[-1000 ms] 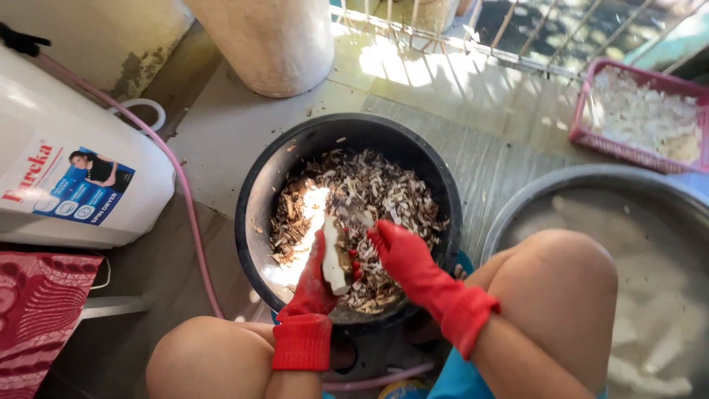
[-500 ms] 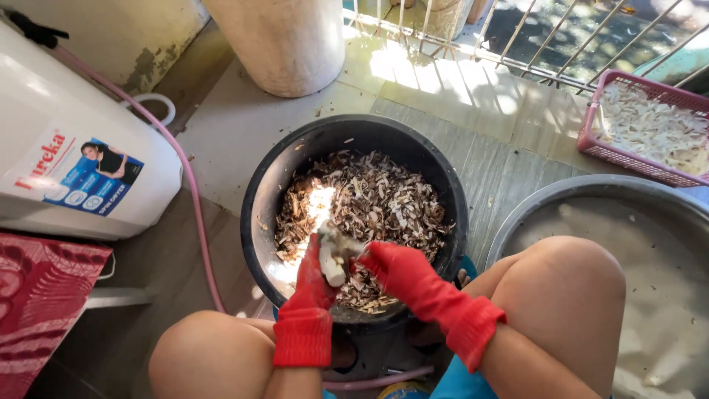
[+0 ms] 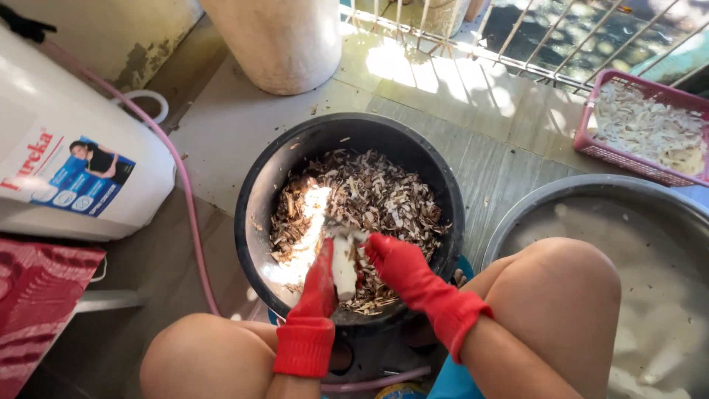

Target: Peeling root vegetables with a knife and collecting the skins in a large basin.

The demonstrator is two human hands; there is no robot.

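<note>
Red-gloved, my left hand (image 3: 319,284) grips the pale peeled root piece (image 3: 343,267) now turned upright over the black round peel-filled tub (image 3: 255,199), while my right hand (image 3: 395,262), fist shut, has shifted against it, peeling onward.

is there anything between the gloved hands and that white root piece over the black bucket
Nothing visible. The left hand already grips the white root piece, and the right hand sits right beside it. Only the peelings in the black bucket lie below.
</note>
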